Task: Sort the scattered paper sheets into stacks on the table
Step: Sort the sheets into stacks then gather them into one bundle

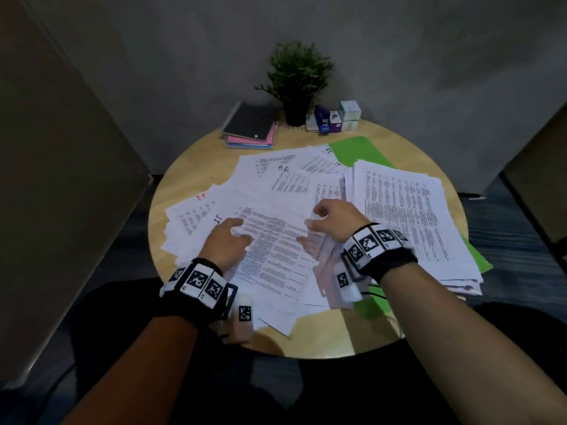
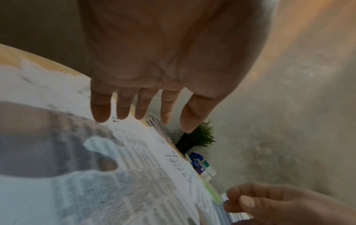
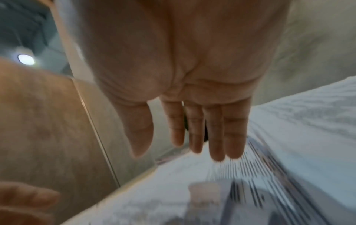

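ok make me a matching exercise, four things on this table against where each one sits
Things:
1. potted plant
2. notebook stack
3. tall paper stack
4. blue stapler

Places:
a. right side, on the green folder
b. far edge, middle
c. just right of the plant pot
d. far edge, left of the plant

Pairs: 1-b, 2-d, 3-a, 4-c

Round wooden table (image 1: 190, 167) bears scattered paper sheets (image 1: 276, 240), notebooks (image 1: 250, 127), potted plant (image 1: 296, 84).
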Demonstrator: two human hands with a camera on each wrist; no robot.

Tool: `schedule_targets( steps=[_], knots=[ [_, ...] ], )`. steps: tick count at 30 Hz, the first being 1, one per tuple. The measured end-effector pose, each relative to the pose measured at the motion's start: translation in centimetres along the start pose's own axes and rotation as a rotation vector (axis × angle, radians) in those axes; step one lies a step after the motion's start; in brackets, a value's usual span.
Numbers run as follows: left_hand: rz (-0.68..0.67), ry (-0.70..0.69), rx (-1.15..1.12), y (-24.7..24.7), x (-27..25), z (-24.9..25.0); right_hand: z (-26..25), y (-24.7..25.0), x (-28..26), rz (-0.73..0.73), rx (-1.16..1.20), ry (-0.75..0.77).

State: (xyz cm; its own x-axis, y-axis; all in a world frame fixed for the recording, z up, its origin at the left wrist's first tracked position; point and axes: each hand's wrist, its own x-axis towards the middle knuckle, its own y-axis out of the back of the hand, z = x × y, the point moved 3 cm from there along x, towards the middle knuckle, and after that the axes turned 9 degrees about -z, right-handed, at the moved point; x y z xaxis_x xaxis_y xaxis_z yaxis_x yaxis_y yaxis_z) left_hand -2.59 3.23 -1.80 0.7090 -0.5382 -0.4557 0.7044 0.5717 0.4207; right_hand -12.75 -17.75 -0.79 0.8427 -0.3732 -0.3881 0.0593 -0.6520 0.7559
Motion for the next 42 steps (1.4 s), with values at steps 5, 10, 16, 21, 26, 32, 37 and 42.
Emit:
schedule_targets(
  steps=[5, 10, 16, 21, 26, 32, 37, 42],
  knots=[
    [0.002, 0.080, -0.121, 0.1, 0.2, -5.1, -1.1, -4.0, 1.8, -0.060, -0.143, -0.172],
    [-0.022, 0.034, -0.105, -0.5, -0.4, -6.1, -0.6, -6.2, 0.9, -0.031, -0.257, -0.275],
    [0.033, -0.051, -0.053, -1.2, -1.1, -6.8, 0.5, -7.1, -2.3, 0.067, 0.109, -0.240],
    [0.074, -0.068, -0.114, -1.1, -1.0, -7.4, 0.6, -6.7, -5.1, 0.217, 0.322, -0.120],
    [0.130, -0.036, -0.199, -0.2, -1.0, -7.9, 0.1, -5.9, -7.2, 0.364, 0.574, 0.000],
    [0.190, -0.085, -0.620, 1.4, -2.1, -6.9, 0.9, -5.8, -8.1, 0.535, 0.842, 0.018],
    [0.126, -0.269, -0.651, 1.4, -3.2, -4.8, 0.8, -6.3, -8.3, 0.537, 0.938, 0.017],
    [0.343, -0.357, -0.470, 2.4, -4.2, -2.4, 1.8, -5.9, -7.8, 0.335, 0.824, 0.015]
  ],
)
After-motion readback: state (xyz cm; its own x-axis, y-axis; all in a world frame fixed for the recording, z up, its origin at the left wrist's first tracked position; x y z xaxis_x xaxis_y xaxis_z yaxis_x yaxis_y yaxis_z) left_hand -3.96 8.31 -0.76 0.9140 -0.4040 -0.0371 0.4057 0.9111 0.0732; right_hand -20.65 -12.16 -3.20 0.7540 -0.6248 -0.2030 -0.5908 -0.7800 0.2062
